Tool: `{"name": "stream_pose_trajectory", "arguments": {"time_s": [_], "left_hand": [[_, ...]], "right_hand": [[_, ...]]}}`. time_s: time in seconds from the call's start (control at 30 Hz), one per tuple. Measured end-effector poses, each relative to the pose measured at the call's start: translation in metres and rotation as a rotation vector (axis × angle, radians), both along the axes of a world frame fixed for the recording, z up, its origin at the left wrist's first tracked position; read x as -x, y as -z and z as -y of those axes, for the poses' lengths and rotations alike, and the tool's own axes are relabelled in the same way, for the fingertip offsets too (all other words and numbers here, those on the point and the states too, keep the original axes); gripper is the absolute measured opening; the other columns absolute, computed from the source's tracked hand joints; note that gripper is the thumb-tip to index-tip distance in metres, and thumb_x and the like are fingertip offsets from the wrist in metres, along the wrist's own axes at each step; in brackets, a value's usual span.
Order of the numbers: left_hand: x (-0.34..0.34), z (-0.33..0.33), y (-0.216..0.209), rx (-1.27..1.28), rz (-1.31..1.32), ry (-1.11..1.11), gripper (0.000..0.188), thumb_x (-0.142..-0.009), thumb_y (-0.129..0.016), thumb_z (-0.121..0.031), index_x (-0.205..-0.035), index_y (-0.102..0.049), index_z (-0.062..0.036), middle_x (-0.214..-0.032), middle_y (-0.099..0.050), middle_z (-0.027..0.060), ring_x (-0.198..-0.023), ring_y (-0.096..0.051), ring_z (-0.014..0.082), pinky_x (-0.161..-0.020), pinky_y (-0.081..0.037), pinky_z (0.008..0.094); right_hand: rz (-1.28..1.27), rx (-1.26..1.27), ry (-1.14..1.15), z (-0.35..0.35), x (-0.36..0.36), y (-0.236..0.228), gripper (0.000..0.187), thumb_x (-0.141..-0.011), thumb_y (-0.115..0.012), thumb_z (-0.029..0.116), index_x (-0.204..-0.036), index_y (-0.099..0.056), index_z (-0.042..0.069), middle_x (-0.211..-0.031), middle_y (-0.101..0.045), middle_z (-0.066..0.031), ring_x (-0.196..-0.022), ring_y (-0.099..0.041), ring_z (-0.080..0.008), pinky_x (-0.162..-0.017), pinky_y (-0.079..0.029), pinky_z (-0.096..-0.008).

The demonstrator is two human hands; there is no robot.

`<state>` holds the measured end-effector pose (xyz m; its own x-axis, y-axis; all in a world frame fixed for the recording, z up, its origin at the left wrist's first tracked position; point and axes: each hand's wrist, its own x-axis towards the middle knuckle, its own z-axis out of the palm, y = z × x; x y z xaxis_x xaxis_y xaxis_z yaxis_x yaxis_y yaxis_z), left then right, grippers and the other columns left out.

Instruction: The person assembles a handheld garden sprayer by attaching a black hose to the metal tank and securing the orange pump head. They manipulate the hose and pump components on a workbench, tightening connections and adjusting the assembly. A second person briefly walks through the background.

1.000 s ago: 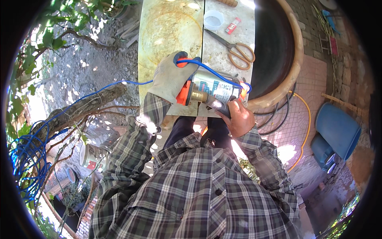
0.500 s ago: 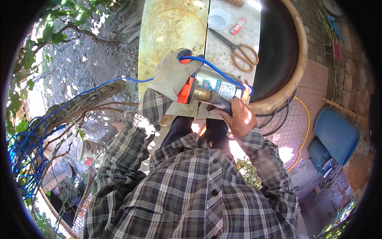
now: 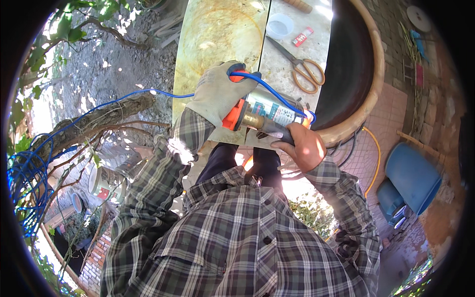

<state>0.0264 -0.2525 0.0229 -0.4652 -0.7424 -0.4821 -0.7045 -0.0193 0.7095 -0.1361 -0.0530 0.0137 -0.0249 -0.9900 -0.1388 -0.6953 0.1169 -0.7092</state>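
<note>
A cylindrical electric water pump point(image 3: 269, 105) with a silver body and orange end parts lies at the front edge of the table. My left hand point(image 3: 217, 94), in a pale work glove with dark fingertips, is closed round its orange handle end. A blue power cable point(image 3: 269, 89) loops from that end along the body. From the pump's outlet sticks a brass-coloured fitting point(image 3: 253, 120) with a dark hose point(image 3: 278, 130) on it. My bare right hand point(image 3: 306, 145) grips the hose near its right part, thumb below and fingers above.
On the table point(image 3: 217, 29) lie scissors point(image 3: 307, 74), a white bowl point(image 3: 280, 25) and a small red-and-white packet point(image 3: 303, 36). A large round vat point(image 3: 377, 59) adjoins its right side. Blue plastic barrels point(image 3: 413, 173) lie right; a tangle of blue cable point(image 3: 29, 183) hangs left.
The view has tilted a little. My right hand has shifted slightly rightward along the hose, showing more of it. My left hand keeps its hold on the pump.
</note>
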Motion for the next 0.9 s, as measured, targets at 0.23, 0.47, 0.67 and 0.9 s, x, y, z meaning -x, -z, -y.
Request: {"name": "stream_pose_trajectory", "arguments": {"time_s": [0.23, 0.47, 0.67, 0.9], "left_hand": [[0.002, 0.0, -0.004, 0.052, 0.006, 0.042, 0.052, -0.079, -0.068, -0.048, -0.101, -0.068, -0.0007, -0.088, -0.067, 0.0187, -0.084, -0.066, 0.0332, -0.078, -0.051, 0.0409], [0.001, 0.002, 0.001, 0.077, 0.05, 0.101, 0.053, -0.079, -0.07, -0.044, -0.109, -0.066, -0.0007, -0.093, -0.068, 0.0186, -0.087, -0.067, 0.031, -0.08, -0.051, 0.0395], [0.0, 0.002, 0.0, 0.054, 0.059, 0.129, 0.054, -0.08, -0.071, -0.042, -0.113, -0.065, 0.0002, -0.093, -0.068, 0.0184, -0.088, -0.068, 0.0294, -0.081, -0.052, 0.0382], [0.002, 0.003, 0.005, 0.04, 0.032, 0.083, 0.053, -0.079, -0.071, -0.041, -0.112, -0.066, 0.0006, -0.095, -0.069, 0.0193, -0.09, -0.068, 0.03, -0.082, -0.052, 0.0377]], "right_hand": [[-0.247, 0.309, -0.007, 0.004, 0.0, 0.016, 0.046, -0.063, -0.086, 0.026, -0.091, -0.057, 0.004, -0.076, -0.057, -0.0117, -0.064, -0.062, -0.0298, -0.052, -0.048, -0.0387], [-0.097, 0.073, -0.091, 0.006, 0.008, 0.006, 0.046, -0.071, -0.083, 0.03, -0.097, -0.056, 0.002, -0.081, -0.061, -0.0162, -0.074, -0.064, -0.0375, -0.062, -0.049, -0.0431], [0.011, -0.214, -0.158, 0.011, 0.012, -0.009, 0.044, -0.079, -0.077, 0.034, -0.098, -0.055, 0.001, -0.084, -0.063, -0.0215, -0.079, -0.062, -0.0434, -0.066, -0.049, -0.0464], [0.355, -0.386, -0.043, 0.011, 0.005, -0.015, 0.039, -0.083, -0.077, 0.027, -0.095, -0.055, -0.002, -0.075, -0.057, -0.018, -0.068, -0.057, -0.0286, -0.065, -0.045, -0.0382]]}}
